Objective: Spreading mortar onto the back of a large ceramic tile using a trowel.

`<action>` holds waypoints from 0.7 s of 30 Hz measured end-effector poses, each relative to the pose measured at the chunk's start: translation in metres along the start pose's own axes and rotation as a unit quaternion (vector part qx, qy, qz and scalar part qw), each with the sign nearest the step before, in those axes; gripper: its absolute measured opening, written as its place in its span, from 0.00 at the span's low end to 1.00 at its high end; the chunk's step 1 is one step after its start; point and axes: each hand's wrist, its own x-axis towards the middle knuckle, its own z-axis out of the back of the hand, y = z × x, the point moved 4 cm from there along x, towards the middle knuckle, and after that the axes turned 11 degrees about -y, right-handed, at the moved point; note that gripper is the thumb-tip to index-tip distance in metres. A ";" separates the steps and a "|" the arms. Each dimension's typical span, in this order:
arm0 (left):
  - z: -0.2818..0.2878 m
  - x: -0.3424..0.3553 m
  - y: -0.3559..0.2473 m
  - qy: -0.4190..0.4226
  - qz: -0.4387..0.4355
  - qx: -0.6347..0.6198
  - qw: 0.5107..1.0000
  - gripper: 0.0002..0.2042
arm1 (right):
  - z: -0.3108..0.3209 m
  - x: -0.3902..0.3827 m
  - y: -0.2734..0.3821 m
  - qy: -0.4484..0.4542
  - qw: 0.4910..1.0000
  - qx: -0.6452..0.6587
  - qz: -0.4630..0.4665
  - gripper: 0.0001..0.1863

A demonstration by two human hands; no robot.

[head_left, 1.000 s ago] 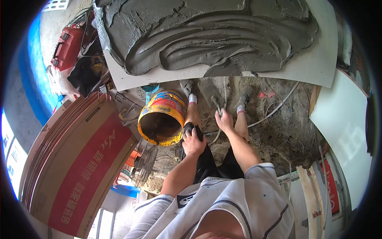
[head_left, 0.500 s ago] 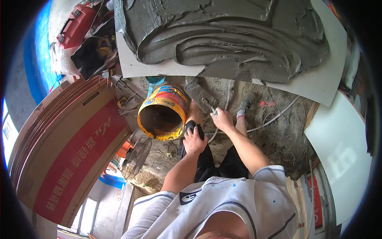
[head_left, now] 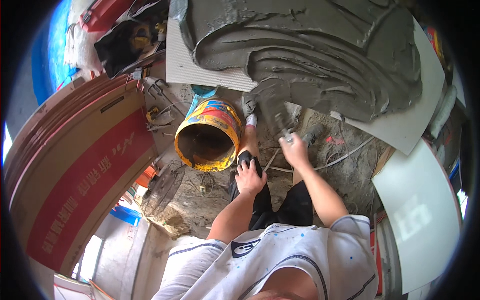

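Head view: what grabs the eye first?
The big white tile at the top, spread thick with ridged grey mortar. The right hand holds a mortar-caked trowel at its lower edge. Just left, a yellow bucket stands by the left leg, and the left hand rests on the knee.

The trowel [head_left: 274,111] in the right hand [head_left: 294,149] is smeared by motion blur, so its blade edge can't be made out. The grey-coated tile [head_left: 320,55] gets cut off at the top edge. Small tools at upper left are too tiny to be told apart.
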 end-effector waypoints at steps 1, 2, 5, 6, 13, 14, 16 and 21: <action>0.002 0.000 0.002 -0.002 0.007 -0.007 1.000 0.40 | 0.022 0.017 0.017 -0.035 0.999 0.027 0.006 0.22; 0.006 0.001 -0.004 0.000 -0.002 -0.015 1.000 0.40 | 0.043 0.042 0.021 -0.101 0.990 0.091 0.049 0.21; 0.009 0.001 0.010 -0.003 0.010 -0.029 1.000 0.41 | 0.049 0.105 0.070 0.002 0.905 0.396 -0.156 0.24; 0.009 0.001 0.010 -0.004 0.006 -0.032 0.999 0.41 | 0.038 0.115 0.087 0.003 0.891 0.411 -0.191 0.24; 0.020 0.010 0.007 0.017 -0.004 -0.065 0.998 0.40 | -0.084 0.107 0.151 0.143 0.985 0.091 -0.017 0.27; 0.020 0.009 0.015 0.017 0.006 -0.064 0.998 0.40 | -0.071 0.107 0.166 0.121 0.983 -0.018 0.135 0.27; 0.017 0.005 0.031 0.017 0.022 -0.067 0.997 0.40 | -0.026 0.101 0.172 0.072 0.938 -0.301 0.159 0.27; 0.019 0.009 0.030 0.004 0.006 -0.079 0.997 0.40 | 0.054 0.122 0.057 -0.081 0.982 -0.088 0.148 0.22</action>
